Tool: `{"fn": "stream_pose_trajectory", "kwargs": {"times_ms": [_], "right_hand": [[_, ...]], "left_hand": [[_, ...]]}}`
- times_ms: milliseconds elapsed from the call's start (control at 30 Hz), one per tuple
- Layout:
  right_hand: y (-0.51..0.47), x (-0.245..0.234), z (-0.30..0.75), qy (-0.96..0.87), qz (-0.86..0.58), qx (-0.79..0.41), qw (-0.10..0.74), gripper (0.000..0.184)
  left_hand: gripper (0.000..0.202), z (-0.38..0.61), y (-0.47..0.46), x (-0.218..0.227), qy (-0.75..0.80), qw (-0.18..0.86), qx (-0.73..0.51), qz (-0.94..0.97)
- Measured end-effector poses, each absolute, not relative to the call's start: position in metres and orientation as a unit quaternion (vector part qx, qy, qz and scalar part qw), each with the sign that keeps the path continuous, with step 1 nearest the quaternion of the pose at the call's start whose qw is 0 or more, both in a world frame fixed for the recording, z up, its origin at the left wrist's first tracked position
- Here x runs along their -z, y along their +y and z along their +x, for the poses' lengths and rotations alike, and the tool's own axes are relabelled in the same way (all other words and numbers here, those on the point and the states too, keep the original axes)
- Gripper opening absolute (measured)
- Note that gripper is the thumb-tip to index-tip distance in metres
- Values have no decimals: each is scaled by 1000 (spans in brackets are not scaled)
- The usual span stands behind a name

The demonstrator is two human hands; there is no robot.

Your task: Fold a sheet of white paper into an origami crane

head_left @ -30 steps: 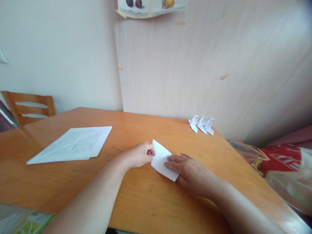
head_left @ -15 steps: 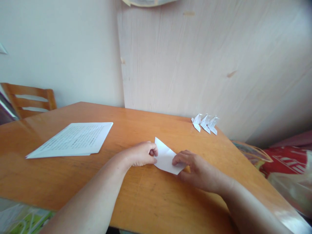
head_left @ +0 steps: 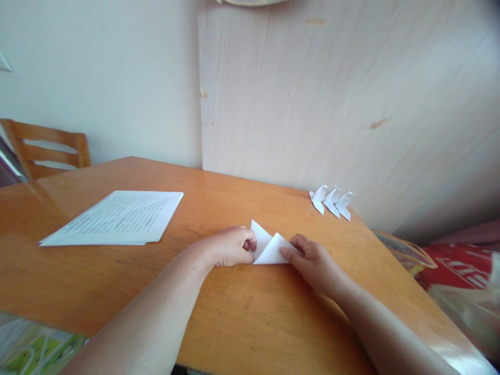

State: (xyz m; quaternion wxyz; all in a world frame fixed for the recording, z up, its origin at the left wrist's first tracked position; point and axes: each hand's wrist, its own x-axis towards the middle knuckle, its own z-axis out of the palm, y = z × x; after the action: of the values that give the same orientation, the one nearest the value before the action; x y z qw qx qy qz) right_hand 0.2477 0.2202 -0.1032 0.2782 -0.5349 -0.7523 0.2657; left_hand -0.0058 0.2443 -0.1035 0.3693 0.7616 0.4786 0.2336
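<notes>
A small sheet of white paper (head_left: 269,252) lies on the wooden table between my hands, with its right part folded up and over so that two peaks show. My left hand (head_left: 236,247) pinches its left end, fingers curled at the edge. On the right end, my right hand (head_left: 310,259) grips the folded flap, thumb on top and fingers behind. The fingertips behind the paper are partly hidden.
A stack of printed sheets (head_left: 117,219) lies on the left of the table (head_left: 250,323). Three folded paper pieces (head_left: 331,202) stand in a row by the wall. A wooden chair (head_left: 50,148) is at far left; red and clear bags (head_left: 457,271) sit beyond the right edge.
My right hand has lifted the paper's lower right part and folded it upward across the sheet. The left hand keeps its pinch on the left end. The view has shifted slightly.
</notes>
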Motion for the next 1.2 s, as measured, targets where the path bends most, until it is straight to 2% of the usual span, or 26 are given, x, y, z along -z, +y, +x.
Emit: {"fn": "stream_pose_trajectory", "kwargs": {"times_ms": [100, 233, 333, 467, 633, 800, 1200], "right_hand": [[220, 107, 247, -756, -555, -213, 274, 19], [221, 109, 248, -759, -577, -169, 250, 24], [220, 108, 248, -767, -575, -160, 233, 22], [217, 104, 247, -780, -567, -147, 220, 15], [212, 101, 245, -789, -565, -131, 202, 11], [210, 99, 244, -797, -559, -116, 196, 9], [209, 95, 242, -800, -560, -106, 186, 11]], "left_hand": [[19, -5, 244, 103, 482, 355, -223, 769], [23, -5, 242, 100, 490, 338, -227, 771], [21, -4, 241, 97, 495, 329, -223, 773], [8, -1, 237, 88, 500, 322, -207, 777], [20, 1, 233, 83, 512, 293, -185, 786], [19, 1, 233, 85, 514, 267, -205, 789], [19, 1, 233, 85, 525, 253, -168, 795]]}}
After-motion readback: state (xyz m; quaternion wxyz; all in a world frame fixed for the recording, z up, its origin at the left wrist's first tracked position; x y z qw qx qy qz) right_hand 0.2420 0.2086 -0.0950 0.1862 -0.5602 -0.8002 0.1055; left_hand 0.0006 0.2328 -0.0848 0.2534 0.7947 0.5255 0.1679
